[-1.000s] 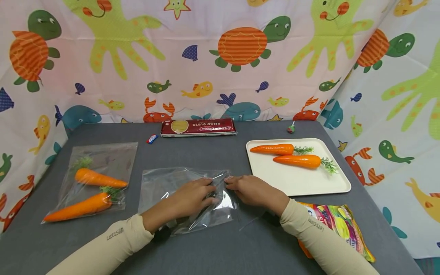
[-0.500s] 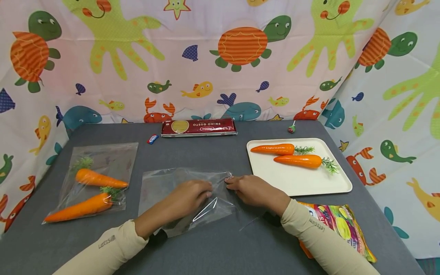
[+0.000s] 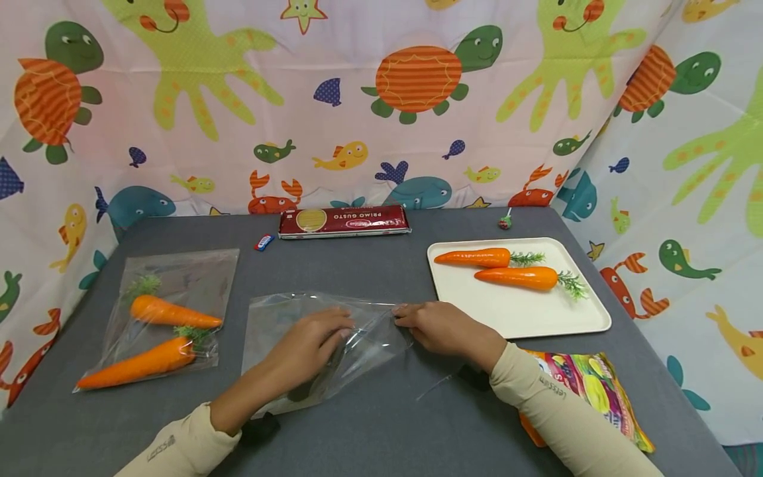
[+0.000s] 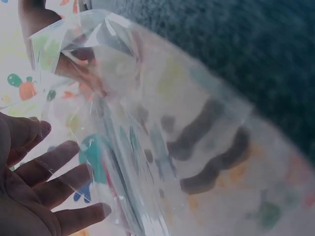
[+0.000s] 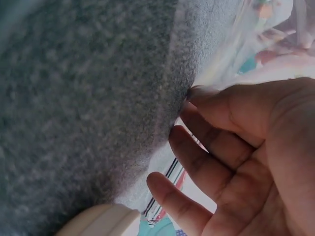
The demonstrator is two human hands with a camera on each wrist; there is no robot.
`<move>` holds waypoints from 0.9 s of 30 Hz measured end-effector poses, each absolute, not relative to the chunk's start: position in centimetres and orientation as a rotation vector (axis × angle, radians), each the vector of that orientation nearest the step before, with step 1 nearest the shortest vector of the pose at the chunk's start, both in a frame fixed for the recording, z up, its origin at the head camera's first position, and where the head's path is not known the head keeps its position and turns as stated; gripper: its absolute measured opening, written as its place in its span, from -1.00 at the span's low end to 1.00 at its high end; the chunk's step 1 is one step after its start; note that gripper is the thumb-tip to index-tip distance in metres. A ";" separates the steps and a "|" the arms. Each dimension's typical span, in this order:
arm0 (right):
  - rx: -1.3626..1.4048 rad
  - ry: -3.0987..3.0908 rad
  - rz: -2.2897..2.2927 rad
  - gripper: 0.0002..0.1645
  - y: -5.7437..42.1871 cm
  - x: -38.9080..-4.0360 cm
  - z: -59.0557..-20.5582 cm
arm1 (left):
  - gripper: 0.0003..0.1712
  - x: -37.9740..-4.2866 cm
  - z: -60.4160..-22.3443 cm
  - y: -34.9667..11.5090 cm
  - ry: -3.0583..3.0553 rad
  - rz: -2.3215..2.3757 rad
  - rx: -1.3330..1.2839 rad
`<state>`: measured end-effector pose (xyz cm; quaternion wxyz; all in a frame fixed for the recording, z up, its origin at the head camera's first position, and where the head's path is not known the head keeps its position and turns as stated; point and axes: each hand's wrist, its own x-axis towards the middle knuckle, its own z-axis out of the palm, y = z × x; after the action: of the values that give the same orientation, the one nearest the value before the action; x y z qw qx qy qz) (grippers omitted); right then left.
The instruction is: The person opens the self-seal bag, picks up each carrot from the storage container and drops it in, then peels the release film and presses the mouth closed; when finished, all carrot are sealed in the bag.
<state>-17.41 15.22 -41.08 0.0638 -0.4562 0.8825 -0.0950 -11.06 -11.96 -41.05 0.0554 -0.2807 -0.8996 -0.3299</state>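
A clear plastic bag (image 3: pixel 262 331) lies wrinkled on the grey table in front of me, nothing seen inside it. My left hand (image 3: pixel 310 341) is over the bag's middle; in the left wrist view its fingers (image 4: pixel 69 182) are spread and relaxed against the film. At the bag's right edge my right hand (image 3: pixel 444 331) pinches the film between thumb and forefinger (image 5: pixel 206 101), the other fingers loose. To the left, another clear bag (image 3: pixel 203 268) contains two orange carrots (image 3: pixel 146 363), with green tops.
A cream tray (image 3: pixel 512 318) on the right bears two carrots (image 3: pixel 518 278). By my right forearm lies a colourful candy packet (image 3: pixel 596 391). Along the back are a dark red biscuit pack (image 3: pixel 344 222), a small wrapped sweet (image 3: pixel 264 242) and a lollipop (image 3: pixel 505 222).
My left hand has moved left across the bag, and the film's folds have shifted, its near edge now slanting. My right hand has stayed at the right edge.
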 end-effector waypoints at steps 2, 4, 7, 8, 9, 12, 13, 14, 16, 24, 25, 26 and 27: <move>-1.390 2.659 -0.308 -0.66 15.3 -17.5 -41.0 | -0.77 -11.0 -40.9 -12.1 -2.757 -1.023 -0.816; -1.390 2.647 -0.371 -0.67 15.4 -17.7 -40.9 | -0.75 -10.9 -40.8 -12.2 -2.775 -1.032 -0.807; -1.375 2.622 -0.520 -0.66 15.7 -18.2 -40.4 | -0.73 -10.9 -40.6 -12.2 -2.788 -1.042 -0.806; -1.374 2.619 -0.576 -0.65 15.8 -18.4 -40.2 | -0.73 -10.9 -40.6 -12.2 -2.790 -1.041 -0.805; -1.371 2.626 -0.624 -0.66 16.0 -18.7 -40.1 | -0.73 -10.9 -40.6 -12.2 -2.789 -1.039 -0.804; -1.351 2.691 -0.728 -0.68 16.8 -19.7 -39.4 | -0.73 -11.0 -40.5 -12.1 -2.778 -1.028 -0.798; -1.333 2.725 -0.753 -0.70 17.2 -20.0 -39.1 | -0.73 -11.0 -40.5 -12.0 -2.770 -1.018 -0.798; -1.315 2.762 -0.767 -0.71 17.6 -20.4 -38.9 | -0.73 -11.0 -40.5 -12.0 -2.763 -1.005 -0.798; -1.247 2.826 -0.776 -0.72 18.7 -21.3 -38.6 | -0.73 -11.1 -40.5 -12.0 -2.750 -0.984 -0.796; -0.782 2.947 -0.788 -0.62 24.2 -24.5 -38.5 | -0.72 -11.1 -40.5 -11.7 -2.732 -0.932 -0.782; -0.732 2.962 -0.785 -0.61 24.9 -24.8 -38.5 | -0.72 -11.1 -40.5 -11.7 -2.735 -0.930 -0.779; -0.692 2.974 -0.784 -0.60 25.5 -25.0 -38.5 | -0.71 -11.1 -40.5 -11.7 -2.737 -0.933 -0.776; -0.657 2.982 -0.778 -0.59 26.2 -25.2 -38.5 | -0.71 -11.1 -40.5 -11.7 -2.741 -0.937 -0.771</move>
<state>-25.20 26.16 -38.54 -0.0048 -0.2084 0.9464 -0.2469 -11.13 -11.68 -40.45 0.0720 -0.2566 -0.9120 -0.3119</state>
